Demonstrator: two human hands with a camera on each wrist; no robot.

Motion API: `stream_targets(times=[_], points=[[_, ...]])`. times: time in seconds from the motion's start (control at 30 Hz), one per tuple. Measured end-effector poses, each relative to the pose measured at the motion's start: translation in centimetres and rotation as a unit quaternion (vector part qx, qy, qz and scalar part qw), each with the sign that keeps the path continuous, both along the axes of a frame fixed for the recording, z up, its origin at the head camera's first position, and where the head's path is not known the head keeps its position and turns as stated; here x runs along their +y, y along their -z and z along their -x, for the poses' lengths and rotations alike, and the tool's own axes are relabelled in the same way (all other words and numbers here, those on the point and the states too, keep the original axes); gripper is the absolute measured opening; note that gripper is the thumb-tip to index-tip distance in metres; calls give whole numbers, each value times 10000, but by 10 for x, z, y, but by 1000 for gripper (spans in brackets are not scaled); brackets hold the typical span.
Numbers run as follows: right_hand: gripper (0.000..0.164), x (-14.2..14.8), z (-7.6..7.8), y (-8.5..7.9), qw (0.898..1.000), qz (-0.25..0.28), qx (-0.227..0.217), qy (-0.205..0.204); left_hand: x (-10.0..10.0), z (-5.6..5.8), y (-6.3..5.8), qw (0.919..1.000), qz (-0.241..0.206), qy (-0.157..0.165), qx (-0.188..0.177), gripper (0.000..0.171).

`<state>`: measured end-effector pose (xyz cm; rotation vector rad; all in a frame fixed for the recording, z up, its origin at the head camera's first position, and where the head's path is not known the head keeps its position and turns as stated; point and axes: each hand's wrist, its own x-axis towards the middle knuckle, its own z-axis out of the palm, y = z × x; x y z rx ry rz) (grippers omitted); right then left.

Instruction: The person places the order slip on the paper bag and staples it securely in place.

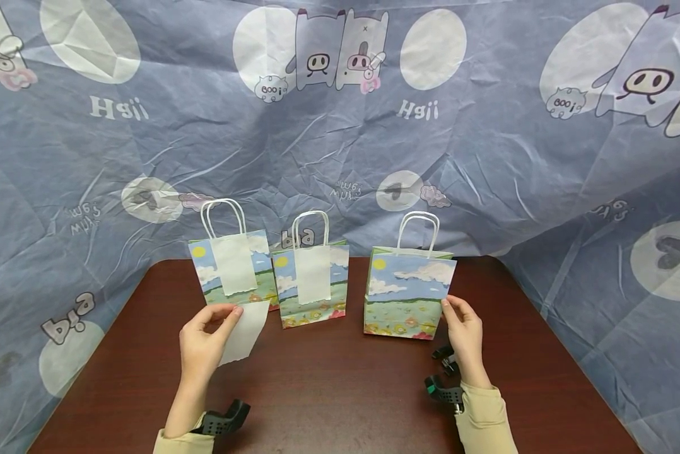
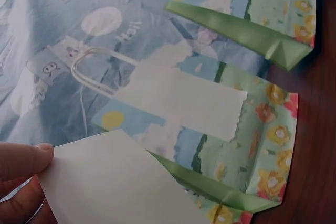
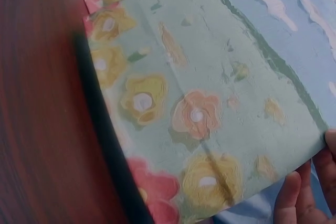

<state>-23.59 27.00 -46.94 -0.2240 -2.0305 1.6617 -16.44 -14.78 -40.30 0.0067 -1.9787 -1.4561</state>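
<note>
Between thumb and fingers my left hand (image 1: 202, 337) pinches a white paper piece (image 1: 245, 334) with a ragged lower edge, held in front of the left bag. My right hand (image 1: 463, 328) grips the right side edge of a paper gift bag (image 1: 408, 293) printed with sky, clouds and flowers; its front carries no white paper. In the right wrist view, the fingertips (image 3: 287, 195) lie at the bag's edge. Two matching bags stand to the left: the left bag (image 1: 263, 280) and the middle bag (image 1: 286, 302), each with a white paper strip hanging down its front from the handle.
The bags stand toward the back of a dark reddish-brown table (image 1: 340, 391). Behind it hangs a blue cartoon-printed cloth (image 1: 317, 151). Black wrist mounts (image 1: 223, 421) are strapped on both wrists.
</note>
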Motion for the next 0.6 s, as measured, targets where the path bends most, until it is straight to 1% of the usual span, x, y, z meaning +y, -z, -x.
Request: stream_targets(times=[0.07,0.23,0.3,0.43,0.6], points=[[29,-3,0,0,10000,2,-8,-50,2,1,1,9998,-90,141,49,10],[29,-9,-3,0,9998,-21,-88,-200,3,11,14,9992,-172,338,82,9],[29,-11,-5,0,9996,-9,-118,-266,4,14,17,9989,-214,410,82,9],[28,-17,-7,-2,9992,49,-129,-377,11,14,13,9973,-412,606,100,9],[29,-23,-10,-3,9986,-71,-264,-448,24,5,-5,9953,-486,822,151,10]])
